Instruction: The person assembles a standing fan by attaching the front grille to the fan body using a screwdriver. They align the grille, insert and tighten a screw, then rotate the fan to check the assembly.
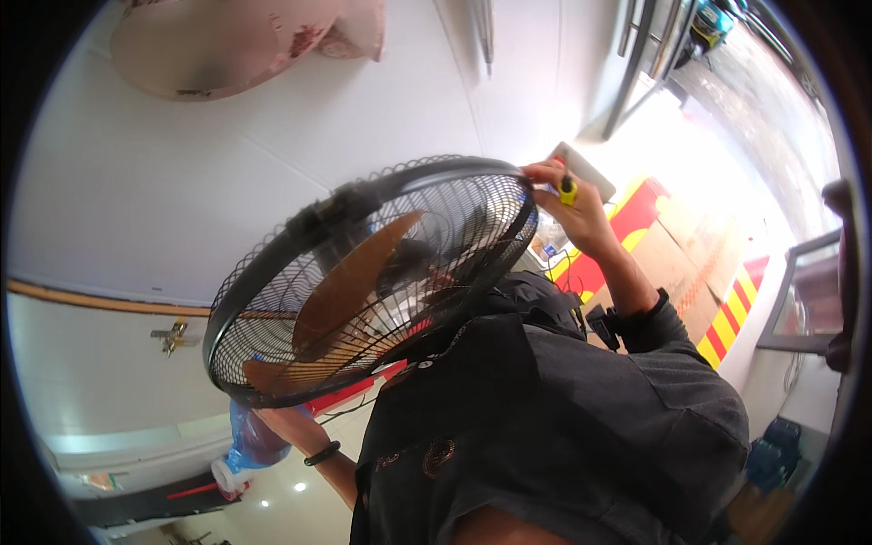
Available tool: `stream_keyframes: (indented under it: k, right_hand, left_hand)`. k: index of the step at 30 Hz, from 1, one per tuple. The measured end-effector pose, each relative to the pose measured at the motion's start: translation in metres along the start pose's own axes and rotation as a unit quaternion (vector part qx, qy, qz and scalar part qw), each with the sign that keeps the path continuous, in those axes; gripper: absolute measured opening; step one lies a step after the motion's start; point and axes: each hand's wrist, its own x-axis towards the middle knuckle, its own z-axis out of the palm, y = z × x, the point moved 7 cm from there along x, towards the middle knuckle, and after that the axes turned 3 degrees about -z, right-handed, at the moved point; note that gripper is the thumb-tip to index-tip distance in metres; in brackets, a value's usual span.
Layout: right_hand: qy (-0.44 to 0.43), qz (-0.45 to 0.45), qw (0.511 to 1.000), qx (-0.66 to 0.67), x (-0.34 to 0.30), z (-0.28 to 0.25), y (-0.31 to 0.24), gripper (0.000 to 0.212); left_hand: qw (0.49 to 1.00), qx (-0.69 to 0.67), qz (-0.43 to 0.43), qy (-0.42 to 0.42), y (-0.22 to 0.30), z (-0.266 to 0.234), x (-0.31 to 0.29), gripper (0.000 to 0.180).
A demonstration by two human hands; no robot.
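A round fan head (409,263) with a black wire cage and amber-brown blades is held up, tilted, in front of my chest. My right hand (568,204) pinches the cage's rim at its upper right end. A short tool with a yellow and black handle (568,188), maybe a screwdriver, is also tucked in that hand. At the lower left end, my left hand (286,425) grips the rim from below, with its fingertips hidden behind the cage. A black band (322,453) circles the left wrist. Just beside that hand is a blue translucent plastic bag or bottle (252,440).
A red, yellow and brown cardboard box (681,250) lies beyond my right arm. White panels stand ahead, with a metal latch (170,337) at left. A pink rounded cover (236,45) is at the upper left. A dark-framed panel (804,295) stands at the right.
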Motion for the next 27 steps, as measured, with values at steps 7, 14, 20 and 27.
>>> stream_keyframes:
  k: [7,14,20,27]
  right_hand:
    - [-0.009,-0.047,0.991,-0.126,-0.002,0.002,-0.003,0.034]
    - [-0.026,0.015,0.999,0.031,-0.013,0.005,0.040,0.047]
    - [-0.068,0.148,0.983,0.086,-0.033,0.025,0.088,0.067]
    - [-0.026,0.159,0.979,0.128,-0.034,0.024,0.076,0.063]
  left_hand:
    - [0.994,-0.080,-0.080,-0.013,0.004,0.006,0.001,0.061]
    - [0.998,-0.058,-0.031,0.012,0.010,0.004,0.003,0.045]
    - [1.000,0.009,0.010,0.023,0.010,-0.003,-0.003,0.044]
    - [0.998,0.029,0.044,-0.026,-0.020,-0.007,0.003,0.050]
